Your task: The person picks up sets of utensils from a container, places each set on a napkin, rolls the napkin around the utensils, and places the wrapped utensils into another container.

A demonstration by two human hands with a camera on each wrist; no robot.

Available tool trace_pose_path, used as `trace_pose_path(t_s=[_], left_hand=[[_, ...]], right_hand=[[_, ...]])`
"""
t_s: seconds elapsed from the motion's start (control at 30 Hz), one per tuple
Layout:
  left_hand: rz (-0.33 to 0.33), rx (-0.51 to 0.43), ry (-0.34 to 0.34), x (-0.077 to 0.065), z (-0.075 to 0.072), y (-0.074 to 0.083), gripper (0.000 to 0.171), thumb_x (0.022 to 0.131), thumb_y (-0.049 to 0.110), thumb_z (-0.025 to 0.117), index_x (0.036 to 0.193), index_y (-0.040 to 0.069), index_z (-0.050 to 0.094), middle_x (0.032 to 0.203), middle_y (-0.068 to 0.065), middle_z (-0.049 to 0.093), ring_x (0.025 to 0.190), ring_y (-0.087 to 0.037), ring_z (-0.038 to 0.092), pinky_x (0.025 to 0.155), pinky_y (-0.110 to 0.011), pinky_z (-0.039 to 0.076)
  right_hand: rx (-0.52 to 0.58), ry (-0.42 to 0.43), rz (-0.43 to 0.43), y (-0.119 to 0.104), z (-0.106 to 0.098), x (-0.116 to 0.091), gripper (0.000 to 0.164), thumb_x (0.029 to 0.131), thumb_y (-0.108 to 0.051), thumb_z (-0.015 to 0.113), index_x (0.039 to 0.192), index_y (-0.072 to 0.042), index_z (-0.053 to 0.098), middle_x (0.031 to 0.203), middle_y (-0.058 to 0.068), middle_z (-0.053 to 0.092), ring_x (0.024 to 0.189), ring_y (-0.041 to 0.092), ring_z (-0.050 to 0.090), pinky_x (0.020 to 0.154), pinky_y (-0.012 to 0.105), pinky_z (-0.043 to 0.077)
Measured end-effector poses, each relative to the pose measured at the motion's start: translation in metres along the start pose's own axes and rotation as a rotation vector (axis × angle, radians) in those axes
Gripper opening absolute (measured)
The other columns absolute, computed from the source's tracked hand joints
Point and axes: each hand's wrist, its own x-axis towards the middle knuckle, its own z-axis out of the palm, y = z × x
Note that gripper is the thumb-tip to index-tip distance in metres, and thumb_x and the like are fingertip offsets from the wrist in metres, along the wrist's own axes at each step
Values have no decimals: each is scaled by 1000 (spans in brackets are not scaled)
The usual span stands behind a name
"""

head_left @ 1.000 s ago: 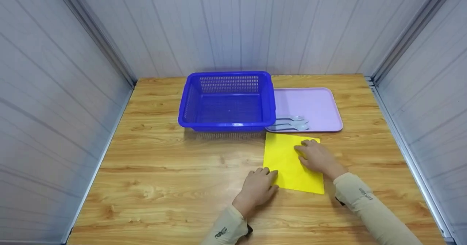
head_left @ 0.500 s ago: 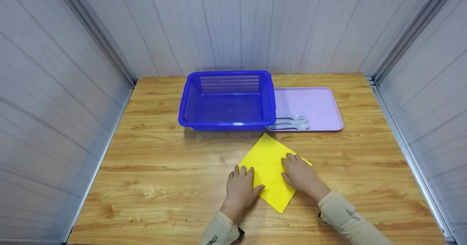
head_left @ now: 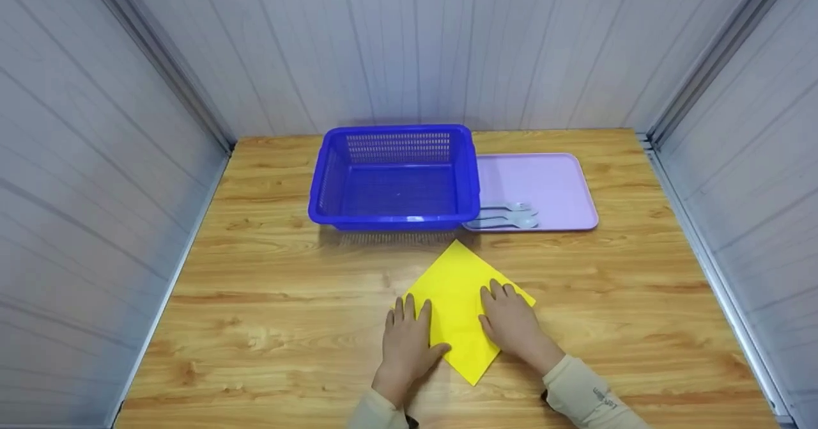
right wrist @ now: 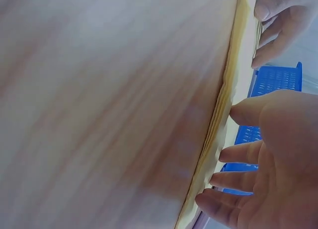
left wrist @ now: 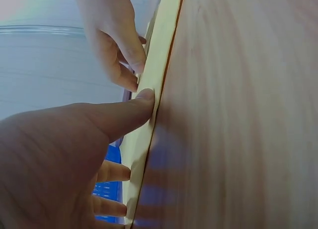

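Pressed two-handed at lower centre!

Covered the left corner of the yellow sheet (head_left: 455, 291), turned corner-on at lower centre, with left hand (head_left: 406, 347), with fingers spread and clutching nothing. Touched its right half with right hand (head_left: 511, 321), fingertips down, equally without a grip. Farther up, spotted grey cutlery (head_left: 523, 222) on a pink tray (head_left: 553, 189) right of centre, partly hidden by the blue basket (head_left: 395, 218) at mid-frame.
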Motion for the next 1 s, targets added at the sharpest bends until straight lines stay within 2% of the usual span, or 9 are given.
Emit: trace_pose_path(t_s=[0.13,0.3,0.47,0.53,0.6,0.67,0.77,0.87,1.0], left_hand=[[-18,20,-17,2,0,1,92,75,66,70,146,12,45,149,-25,34,136,-49,28,107,-63,22],[-47,66,-70,3,-2,4,94,75,68,68,147,13,43,150,-24,34,135,-53,27,107,-65,21],[-57,80,-97,2,-5,5,93,76,67,68,148,14,41,150,-25,32,134,-55,26,107,-64,21],[-56,82,-106,2,-5,5,93,76,67,68,148,15,41,150,-26,32,134,-55,26,108,-63,21],[-52,82,-116,2,-6,5,93,76,67,67,148,16,41,150,-26,32,134,-56,25,108,-63,21],[-49,85,-118,4,-6,4,92,77,67,67,149,16,40,150,-26,31,134,-56,25,108,-63,22],[-52,92,-110,4,-6,3,93,77,68,66,149,16,40,151,-26,31,134,-56,25,108,-63,22],[-46,85,-96,2,-5,2,92,77,67,65,149,15,40,151,-27,31,134,-56,25,106,-64,23],[-34,46,-97,-2,-2,2,92,78,66,65,149,14,40,151,-27,29,134,-57,23,106,-65,24]], right_hand=[[-1,4,25,0,3,0,52,93,-29,64,132,5,54,134,27,49,116,41,49,90,52,47],[9,-29,15,4,2,2,53,92,-31,64,131,3,55,133,25,50,116,40,48,90,51,46],[92,-46,-38,17,-12,17,38,91,-28,67,115,0,63,114,19,60,98,35,57,80,48,51],[163,-25,-35,28,-20,30,29,91,-25,66,108,-1,66,104,16,63,90,32,60,75,47,52],[222,35,-16,42,-28,49,22,91,-20,64,102,-2,68,97,14,64,86,31,62,72,46,53],[243,114,4,56,-34,71,18,91,-16,63,99,-2,68,95,13,64,86,31,61,74,47,52],[212,206,1,71,-36,104,16,89,-12,63,98,0,68,98,15,63,90,34,59,79,49,51],[150,188,-20,79,-32,127,17,89,-10,64,99,2,68,98,16,63,92,36,59,80,50,51],[80,127,-30,83,-22,140,15,86,-9,64,96,1,68,93,17,62,89,37,59,73,51,53]])
